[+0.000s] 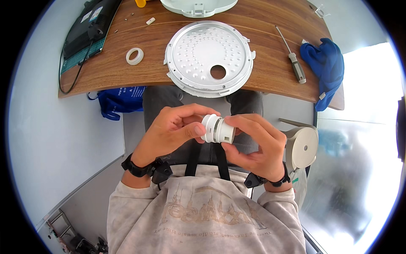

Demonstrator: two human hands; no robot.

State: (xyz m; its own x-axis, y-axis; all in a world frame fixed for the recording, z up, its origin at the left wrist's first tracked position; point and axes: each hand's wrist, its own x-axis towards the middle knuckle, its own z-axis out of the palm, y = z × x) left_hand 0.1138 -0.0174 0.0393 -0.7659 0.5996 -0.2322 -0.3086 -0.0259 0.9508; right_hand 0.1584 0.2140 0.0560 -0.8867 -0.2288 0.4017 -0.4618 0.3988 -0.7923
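Between my two hands, above my lap, is a white ringed plastic cylinder with small slots and a square notch in its side. My left hand grips its left end between thumb and fingers. At the right end, my right hand pinches it with thumb and index finger. A narrow gap runs around the cylinder's middle; whether it is two joined pieces I cannot tell. Just beyond my hands, a round silver-white dimpled disc with one round hole overhangs the table's near edge.
On the wooden table lie a white ring, a screwdriver and a blue cloth. A pale round lid-like part sits at the back. A black device with a cable stands at the left. A cream round-ended object is at my right.
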